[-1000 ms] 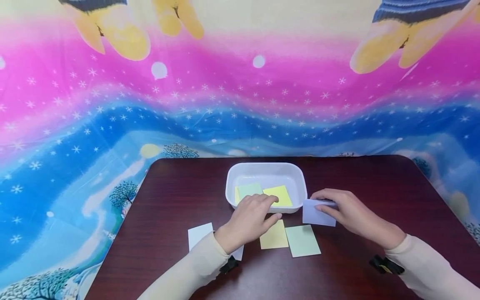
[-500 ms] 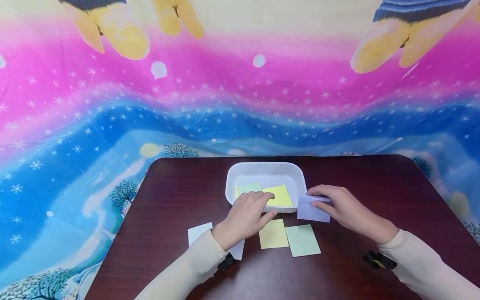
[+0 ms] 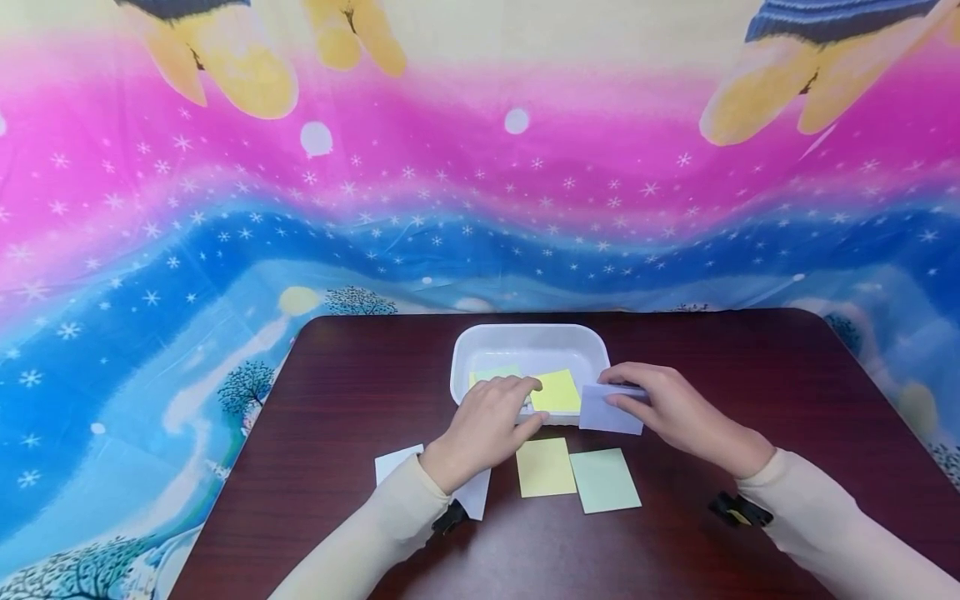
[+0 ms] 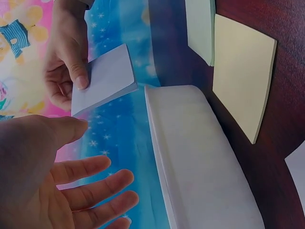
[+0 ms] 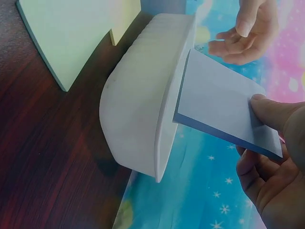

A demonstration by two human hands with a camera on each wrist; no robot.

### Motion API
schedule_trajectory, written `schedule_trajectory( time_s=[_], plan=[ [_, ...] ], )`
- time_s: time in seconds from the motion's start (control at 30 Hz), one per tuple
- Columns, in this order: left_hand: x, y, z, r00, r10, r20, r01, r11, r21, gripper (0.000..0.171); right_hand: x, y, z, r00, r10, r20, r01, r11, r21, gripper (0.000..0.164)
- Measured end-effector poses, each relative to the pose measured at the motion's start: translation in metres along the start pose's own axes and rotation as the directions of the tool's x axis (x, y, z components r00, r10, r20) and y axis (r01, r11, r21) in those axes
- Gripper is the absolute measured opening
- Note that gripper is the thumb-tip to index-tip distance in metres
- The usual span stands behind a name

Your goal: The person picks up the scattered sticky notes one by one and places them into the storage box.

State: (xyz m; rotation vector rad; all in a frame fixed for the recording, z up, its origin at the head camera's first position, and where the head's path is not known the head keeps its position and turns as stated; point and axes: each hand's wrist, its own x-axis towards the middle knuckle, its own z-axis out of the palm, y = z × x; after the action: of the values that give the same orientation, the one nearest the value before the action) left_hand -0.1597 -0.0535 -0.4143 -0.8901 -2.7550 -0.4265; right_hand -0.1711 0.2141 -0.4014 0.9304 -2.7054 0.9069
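Note:
My right hand (image 3: 675,417) pinches a lavender sticky-note pad (image 3: 603,410) between thumb and fingers, at the right front corner of the white plastic tub (image 3: 459,367). In the right wrist view the pad (image 5: 219,95) overlaps the tub's rim (image 5: 167,129). Over the tub's front rim is my left hand (image 3: 483,429), fingers spread and holding nothing; the left wrist view shows its fingers (image 4: 95,188) apart from the pad. Inside the tub lie a bright yellow pad (image 3: 557,390) and a pale green pad (image 3: 497,372), partly hidden by the left hand.
In front of the tub, a pale yellow pad (image 3: 545,468) and a light green pad (image 3: 606,481) lie side by side on the dark wooden table (image 3: 787,367). Whitish pads (image 3: 397,463) lie partly under the left forearm. A printed cloth (image 3: 480,200) hangs behind the table.
My right hand has moved left and slightly away from me, bringing the lavender pad over the tub's front right corner. My left hand has shifted slightly left.

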Motion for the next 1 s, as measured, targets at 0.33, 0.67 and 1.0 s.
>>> schedule_trajectory(
  time_s=[0.33,0.67,1.0],
  plan=[
    [0.001,-0.006,0.000,1.000,-0.025,0.000,0.025,1.000,0.007,0.042,0.010,0.001,0.005,1.000,0.013,-0.001,-0.013,1.000,0.010,0.032],
    [0.002,-0.009,-0.001,0.999,-0.041,0.002,0.041,0.999,0.017,0.041,0.018,0.002,0.009,1.000,0.011,-0.014,-0.010,0.999,0.044,0.032],
    [0.005,-0.015,0.002,0.998,-0.058,0.007,0.058,0.998,0.016,0.041,0.027,0.008,0.011,0.999,-0.012,-0.039,0.014,0.999,0.047,0.030]
  ],
)
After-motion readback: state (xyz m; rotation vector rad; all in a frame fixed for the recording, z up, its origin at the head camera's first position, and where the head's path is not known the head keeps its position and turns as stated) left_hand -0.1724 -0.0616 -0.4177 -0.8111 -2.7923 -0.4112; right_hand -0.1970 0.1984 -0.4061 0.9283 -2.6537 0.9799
